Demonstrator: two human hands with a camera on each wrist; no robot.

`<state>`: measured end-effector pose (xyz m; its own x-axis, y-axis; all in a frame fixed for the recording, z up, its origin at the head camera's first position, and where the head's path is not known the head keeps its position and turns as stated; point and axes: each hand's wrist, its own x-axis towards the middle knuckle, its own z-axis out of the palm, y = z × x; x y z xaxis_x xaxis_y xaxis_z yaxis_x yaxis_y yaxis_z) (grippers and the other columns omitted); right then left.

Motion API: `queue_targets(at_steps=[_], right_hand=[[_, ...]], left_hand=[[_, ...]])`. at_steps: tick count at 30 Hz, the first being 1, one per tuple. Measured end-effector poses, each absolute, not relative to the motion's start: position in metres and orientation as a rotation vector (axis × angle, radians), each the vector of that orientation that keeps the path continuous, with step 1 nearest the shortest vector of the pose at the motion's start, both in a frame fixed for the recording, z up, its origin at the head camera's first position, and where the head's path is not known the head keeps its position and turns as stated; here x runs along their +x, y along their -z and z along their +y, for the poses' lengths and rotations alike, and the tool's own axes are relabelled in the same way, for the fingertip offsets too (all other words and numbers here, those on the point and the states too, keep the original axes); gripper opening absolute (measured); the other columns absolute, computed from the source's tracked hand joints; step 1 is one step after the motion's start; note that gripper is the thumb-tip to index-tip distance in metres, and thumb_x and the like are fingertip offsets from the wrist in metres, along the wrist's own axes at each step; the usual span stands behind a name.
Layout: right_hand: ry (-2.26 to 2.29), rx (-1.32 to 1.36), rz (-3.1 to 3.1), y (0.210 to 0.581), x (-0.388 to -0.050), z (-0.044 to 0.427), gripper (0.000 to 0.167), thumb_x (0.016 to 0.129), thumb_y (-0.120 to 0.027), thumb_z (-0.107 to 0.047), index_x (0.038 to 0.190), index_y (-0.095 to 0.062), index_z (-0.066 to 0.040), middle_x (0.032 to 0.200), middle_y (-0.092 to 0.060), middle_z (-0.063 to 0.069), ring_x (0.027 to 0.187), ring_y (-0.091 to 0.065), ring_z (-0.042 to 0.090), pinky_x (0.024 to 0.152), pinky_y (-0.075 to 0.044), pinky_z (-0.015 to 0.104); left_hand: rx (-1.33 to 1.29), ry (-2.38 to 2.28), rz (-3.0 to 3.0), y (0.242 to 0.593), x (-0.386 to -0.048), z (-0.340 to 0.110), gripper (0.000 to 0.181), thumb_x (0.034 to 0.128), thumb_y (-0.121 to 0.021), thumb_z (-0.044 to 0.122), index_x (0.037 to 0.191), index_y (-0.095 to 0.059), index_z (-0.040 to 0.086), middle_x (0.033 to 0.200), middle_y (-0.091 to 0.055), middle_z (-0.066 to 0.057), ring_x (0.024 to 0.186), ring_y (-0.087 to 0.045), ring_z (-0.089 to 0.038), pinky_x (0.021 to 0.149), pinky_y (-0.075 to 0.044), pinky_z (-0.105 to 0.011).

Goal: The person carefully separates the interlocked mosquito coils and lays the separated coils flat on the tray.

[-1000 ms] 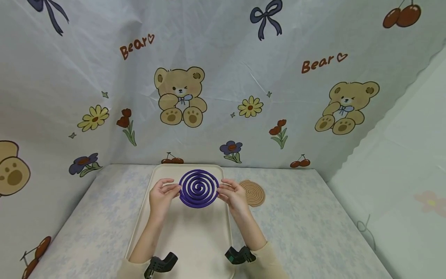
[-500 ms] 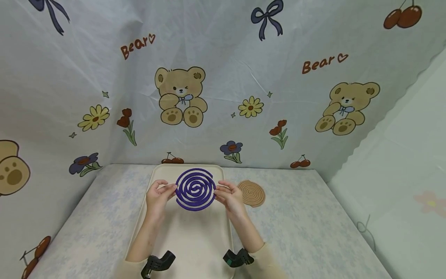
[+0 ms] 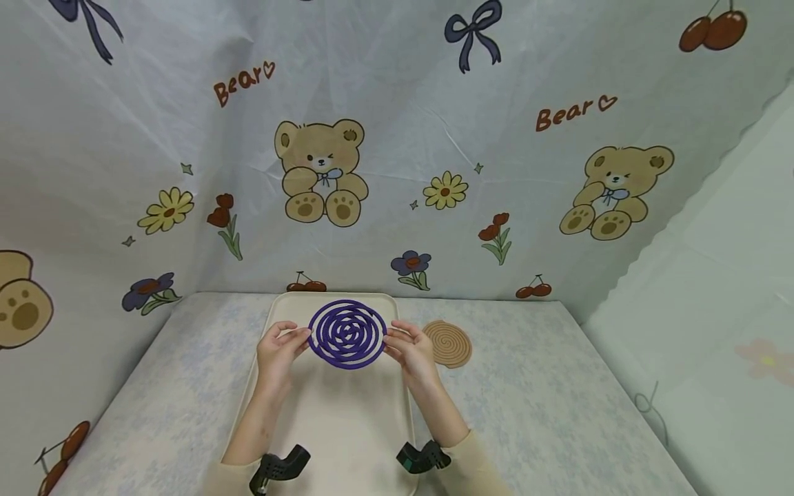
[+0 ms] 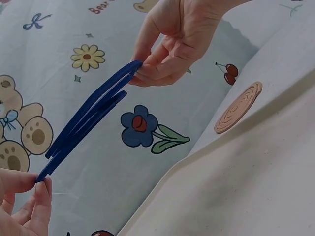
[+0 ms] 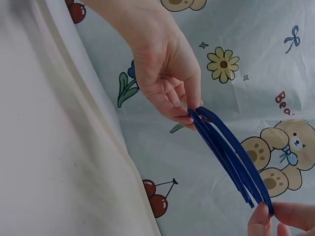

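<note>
A dark blue-purple mosquito coil [image 3: 321, 351] is held up above the far part of the cream tray [image 3: 347, 427]. Its turns overlap and cross, and in the left wrist view the coil [image 4: 88, 105] shows edge-on with gaps between its layers. My left hand [image 3: 276, 355] pinches the coil's left edge between thumb and fingers. At the opposite edge, my right hand [image 3: 412, 351] pinches it the same way. The right wrist view shows the coil [image 5: 231, 157] stretched between both hands, its layers spread apart.
A tan spiral coil [image 3: 449, 343] lies on the pale marbled table [image 3: 527, 399], right of the tray. Behind the table hangs a white cloth [image 3: 397, 103] printed with bears and flowers. Black wrist cameras [image 3: 279, 465] sit on both forearms.
Both hands have shifted slightly left with the coil. Its turns, evenly spaced a second ago, now overlap and cross as the layers come apart. The tan coil stays put.
</note>
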<state>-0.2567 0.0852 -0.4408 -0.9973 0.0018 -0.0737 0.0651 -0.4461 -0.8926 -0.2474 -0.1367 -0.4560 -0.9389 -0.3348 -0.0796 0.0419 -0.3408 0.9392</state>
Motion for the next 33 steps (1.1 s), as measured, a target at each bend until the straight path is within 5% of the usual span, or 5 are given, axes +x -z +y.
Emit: queue_targets(at_steps=[12, 33], right_hand=[[2.691, 0.12, 1.602, 0.445, -0.264, 0.09, 0.033, 0.08, -0.055, 0.02, 0.084, -0.062, -0.012, 0.073, -0.068, -0.003, 0.067, -0.066, 0.008, 0.064, -0.058, 0.018], [2.723, 0.2, 1.618, 0.448, -0.269, 0.092, 0.027, 0.079, -0.054, 0.021, 0.09, -0.061, -0.003, 0.071, -0.067, -0.002, 0.066, -0.065, 0.009, 0.063, -0.058, 0.019]], left_hand=[[0.425, 2.364, -1.626, 0.459, -0.251, -0.142, 0.023, 0.0839, -0.065, -0.006, 0.087, -0.05, 0.01, 0.065, -0.068, 0.013, 0.065, -0.065, -0.001, 0.066, -0.057, -0.015], [0.536, 2.261, -1.517, 0.487, -0.261, -0.157, 0.02, 0.0833, -0.062, -0.011, 0.089, -0.05, 0.003, 0.063, -0.066, 0.013, 0.062, -0.063, 0.0, 0.062, -0.056, -0.013]])
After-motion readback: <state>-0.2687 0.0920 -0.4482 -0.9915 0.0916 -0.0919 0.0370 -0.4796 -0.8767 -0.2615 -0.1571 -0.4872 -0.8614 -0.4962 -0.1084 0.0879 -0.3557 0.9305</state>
